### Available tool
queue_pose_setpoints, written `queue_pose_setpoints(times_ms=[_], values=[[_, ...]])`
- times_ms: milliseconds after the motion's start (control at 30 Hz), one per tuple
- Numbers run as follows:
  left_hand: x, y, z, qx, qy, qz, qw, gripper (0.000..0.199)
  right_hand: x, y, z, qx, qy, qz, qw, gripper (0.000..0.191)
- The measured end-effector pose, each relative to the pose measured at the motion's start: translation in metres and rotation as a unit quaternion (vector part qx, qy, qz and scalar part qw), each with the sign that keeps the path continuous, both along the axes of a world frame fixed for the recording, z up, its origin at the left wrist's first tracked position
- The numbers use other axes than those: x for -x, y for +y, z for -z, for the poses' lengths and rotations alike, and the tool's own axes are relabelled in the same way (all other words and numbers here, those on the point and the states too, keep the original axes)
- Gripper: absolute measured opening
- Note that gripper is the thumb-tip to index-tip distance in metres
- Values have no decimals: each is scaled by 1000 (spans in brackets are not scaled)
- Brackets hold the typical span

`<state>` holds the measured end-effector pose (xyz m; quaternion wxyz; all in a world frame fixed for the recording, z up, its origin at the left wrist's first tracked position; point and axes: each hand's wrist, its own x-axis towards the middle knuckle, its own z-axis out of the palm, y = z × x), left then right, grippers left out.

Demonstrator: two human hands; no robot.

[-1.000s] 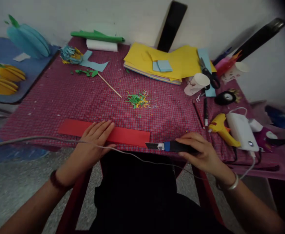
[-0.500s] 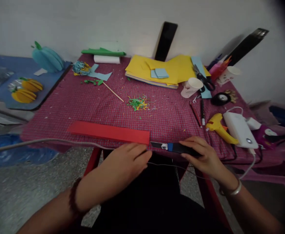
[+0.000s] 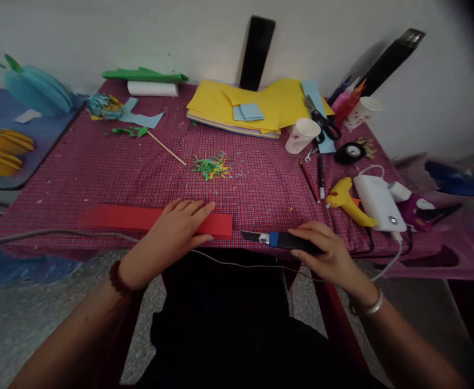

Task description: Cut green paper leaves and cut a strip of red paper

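A long red paper strip (image 3: 119, 216) lies along the front edge of the table. My left hand (image 3: 172, 229) rests across its right part, fingers stretched out over the top and thumb near the front edge. In my right hand (image 3: 322, 248) is a utility knife (image 3: 279, 240) with a black and blue handle. Its blade is out and points left, a short gap from the strip's right end. My palm and fingers hide the back of the handle.
Paper shreds (image 3: 211, 165) and a thin wooden stick (image 3: 166, 147) lie mid-table. Yellow sheets (image 3: 221, 100), a paper cup (image 3: 302, 135) and scissors (image 3: 322, 121) are behind. At right are a yellow glue gun (image 3: 350, 201) and a white power box (image 3: 378, 197). A cable (image 3: 237, 263) crosses in front.
My left hand has moved from the strip's front right corner to lie on top of it. The utility knife stays in my right hand. The whole view has shifted.
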<state>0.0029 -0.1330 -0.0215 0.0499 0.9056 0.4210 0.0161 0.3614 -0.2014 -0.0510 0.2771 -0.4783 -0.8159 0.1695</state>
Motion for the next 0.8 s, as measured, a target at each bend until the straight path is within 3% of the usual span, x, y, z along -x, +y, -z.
queue_pose_setpoints(times_ms=[267, 400, 533, 667, 800], values=[[8, -6, 14, -75, -46, -16, 996, 38, 7, -5, -9, 20, 11, 8, 1000, 34], [27, -17, 12, -135, -77, -125, 980, 40, 7, -6, -9, 24, 21, 13, 999, 35], [49, -21, 14, -137, -89, -256, 953, 42, 1, -8, -4, 32, 34, 21, 999, 35], [55, -14, 20, -148, -124, -251, 949, 35, -5, -8, -1, 37, 49, 30, 998, 35], [41, 2, 22, -112, -183, -220, 952, 32, -11, -4, -5, 38, 66, 35, 996, 34]])
